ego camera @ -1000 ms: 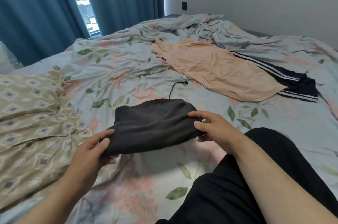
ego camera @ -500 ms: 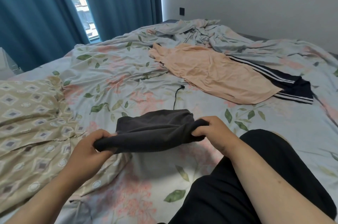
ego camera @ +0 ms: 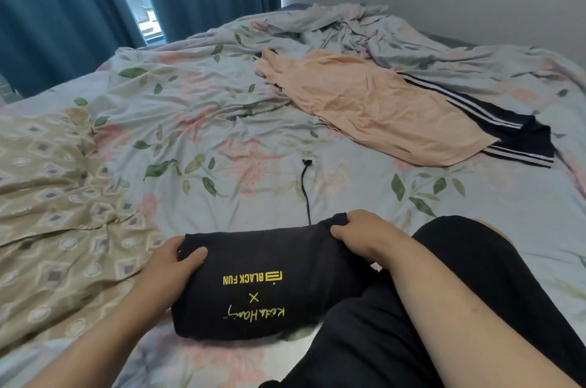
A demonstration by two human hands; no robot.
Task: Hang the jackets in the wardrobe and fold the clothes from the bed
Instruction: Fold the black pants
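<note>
A folded black garment (ego camera: 269, 286) with yellow lettering is held at lower centre, on the floral bed sheet (ego camera: 222, 121). Its left edge is gripped by the left hand (ego camera: 168, 270), thumb on top. Its upper right corner is pinched by the curled right hand (ego camera: 364, 235). Bare wrinkled sheet lies above. A smooth peach garment (ego camera: 374, 108) is spread at upper right.

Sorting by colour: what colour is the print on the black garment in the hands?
Yellow: the print on the black garment shows best in the head view.
</note>
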